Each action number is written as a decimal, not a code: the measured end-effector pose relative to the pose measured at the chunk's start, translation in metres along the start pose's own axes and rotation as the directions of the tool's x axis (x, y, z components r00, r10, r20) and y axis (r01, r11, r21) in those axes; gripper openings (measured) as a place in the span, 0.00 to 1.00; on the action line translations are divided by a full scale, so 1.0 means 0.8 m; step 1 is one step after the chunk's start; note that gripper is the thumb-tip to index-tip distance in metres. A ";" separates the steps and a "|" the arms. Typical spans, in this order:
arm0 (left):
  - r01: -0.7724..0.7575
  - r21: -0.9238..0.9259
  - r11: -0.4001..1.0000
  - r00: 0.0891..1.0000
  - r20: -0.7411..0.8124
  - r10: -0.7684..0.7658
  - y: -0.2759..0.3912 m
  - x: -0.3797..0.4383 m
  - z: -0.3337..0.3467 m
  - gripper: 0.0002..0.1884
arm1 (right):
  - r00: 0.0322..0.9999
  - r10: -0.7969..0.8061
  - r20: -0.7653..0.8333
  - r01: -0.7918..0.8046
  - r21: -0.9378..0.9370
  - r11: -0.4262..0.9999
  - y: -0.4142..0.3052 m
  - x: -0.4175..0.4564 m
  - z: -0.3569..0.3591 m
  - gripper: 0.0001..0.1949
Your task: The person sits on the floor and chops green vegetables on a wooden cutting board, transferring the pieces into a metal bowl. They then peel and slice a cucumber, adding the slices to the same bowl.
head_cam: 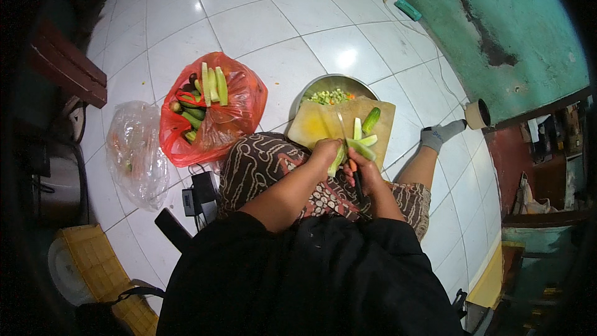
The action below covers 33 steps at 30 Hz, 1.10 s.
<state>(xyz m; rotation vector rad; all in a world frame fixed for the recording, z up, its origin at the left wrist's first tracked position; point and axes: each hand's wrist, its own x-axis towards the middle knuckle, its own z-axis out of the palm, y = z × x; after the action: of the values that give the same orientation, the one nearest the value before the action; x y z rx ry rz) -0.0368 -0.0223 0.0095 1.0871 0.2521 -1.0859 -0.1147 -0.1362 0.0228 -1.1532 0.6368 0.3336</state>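
Note:
My left hand [326, 155] grips a cut cucumber piece [336, 162] over my lap. In my right hand [366, 173] is a knife [353, 168] with an orange and black handle, its blade pointing away from me. A cucumber slice [360, 150] lies against the right hand's fingers, beside the blade. Below and beyond the hands is a wooden cutting board [317, 123] with a yellow stain. Cucumber pieces [371, 120] rest on its right side. The board partly covers a metal bowl [305, 91] holding diced cucumber [330, 96] and some orange bits.
A red plastic bag [238, 116] of vegetables stands to the left, with cucumber strips [213, 85] on top. Beside it lies a clear plastic bag [137, 154]. Black adapters [204, 186] and a phone [172, 229] are near my left side. A cup [476, 114] lies near my foot.

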 end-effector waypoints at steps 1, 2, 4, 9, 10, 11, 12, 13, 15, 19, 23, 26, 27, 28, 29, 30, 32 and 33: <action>0.025 -0.046 0.999 0.999 0.029 -0.024 0.003 -0.002 -0.003 0.14 | 0.998 0.060 0.024 -0.061 0.072 0.996 -0.005 0.002 -0.002 0.21; 0.044 -0.130 0.991 0.998 0.060 -0.036 0.000 0.005 -0.003 0.16 | 0.992 0.119 0.052 -0.125 0.138 0.982 -0.012 0.002 -0.004 0.23; 0.026 -0.146 0.989 0.997 0.072 -0.015 -0.005 0.019 -0.009 0.16 | 0.972 0.210 0.109 -0.225 0.153 0.962 -0.028 0.010 -0.006 0.30; 0.074 -0.478 0.875 0.996 0.080 -0.041 0.025 -0.019 -0.018 0.14 | 0.970 0.181 0.160 -0.220 0.275 0.936 -0.036 0.026 -0.024 0.20; 0.065 -0.525 0.849 0.997 0.075 -0.030 0.023 -0.015 -0.029 0.14 | 0.969 0.169 0.179 -0.214 0.275 0.937 -0.033 0.028 -0.024 0.20; 0.058 -0.570 0.820 0.997 0.072 -0.020 0.023 -0.011 -0.039 0.13 | 0.972 0.154 0.176 -0.199 0.278 0.940 -0.027 0.028 -0.023 0.20; 0.028 -0.588 0.808 0.994 0.104 0.041 0.032 -0.019 -0.045 0.13 | 0.977 0.137 0.161 -0.179 0.287 0.941 -0.022 0.019 -0.023 0.20; -0.044 -0.578 0.815 0.994 0.059 0.095 0.043 -0.027 -0.051 0.13 | 0.982 0.121 0.145 -0.160 0.299 0.941 -0.016 0.011 -0.025 0.21; -0.182 -0.544 0.819 0.979 -0.027 0.200 0.079 -0.048 -0.066 0.12 | 0.987 0.097 0.130 -0.128 0.258 0.957 -0.008 -0.010 -0.027 0.21; -0.596 0.261 0.759 0.631 -0.432 0.645 0.165 -0.069 -0.144 0.17 | 0.997 0.061 0.050 -0.068 0.170 0.983 0.002 -0.049 -0.038 0.22; 0.242 0.896 0.372 0.206 -0.422 0.883 0.211 -0.079 -0.186 0.33 | 1.000 0.009 -0.025 -0.005 0.156 0.988 0.003 -0.067 -0.043 0.22; 0.395 0.893 0.215 0.398 -0.377 0.836 0.200 -0.053 -0.222 0.35 | 1.000 -0.017 0.008 0.016 0.152 0.988 0.005 -0.061 -0.049 0.23; 0.471 0.869 0.149 0.423 -0.371 0.827 0.199 -0.073 -0.216 0.34 | 1.000 -0.004 0.015 0.003 0.107 0.994 0.004 -0.054 -0.039 0.24; 0.445 0.875 0.191 0.396 -0.383 0.835 0.195 -0.085 -0.213 0.33 | 1.000 0.005 -0.016 -0.004 0.071 0.997 -0.001 -0.053 -0.025 0.24; 0.422 0.875 0.236 0.362 -0.402 0.841 0.192 -0.094 -0.215 0.33 | 0.999 0.016 -0.040 -0.014 0.031 0.999 -0.004 -0.052 -0.014 0.23; 0.341 0.925 0.169 0.322 -0.284 0.903 0.182 -0.085 -0.224 0.32 | 0.998 -0.026 -0.048 0.028 0.027 0.999 -0.001 -0.052 -0.016 0.23; 0.142 0.990 0.018 0.153 -0.040 0.987 0.162 -0.069 -0.232 0.31 | 0.993 -0.107 -0.045 0.108 0.007 0.994 0.008 -0.054 -0.026 0.23; 0.073 0.996 0.057 0.161 -0.068 0.985 0.151 -0.075 -0.233 0.28 | 0.995 -0.087 -0.040 0.085 -0.055 0.995 0.012 -0.052 -0.025 0.23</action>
<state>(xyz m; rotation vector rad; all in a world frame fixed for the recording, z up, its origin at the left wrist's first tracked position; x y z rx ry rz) 0.0911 0.1688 0.0269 2.5228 -0.1696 0.5859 -0.1581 -0.1476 0.0362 -1.2377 0.6162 0.2543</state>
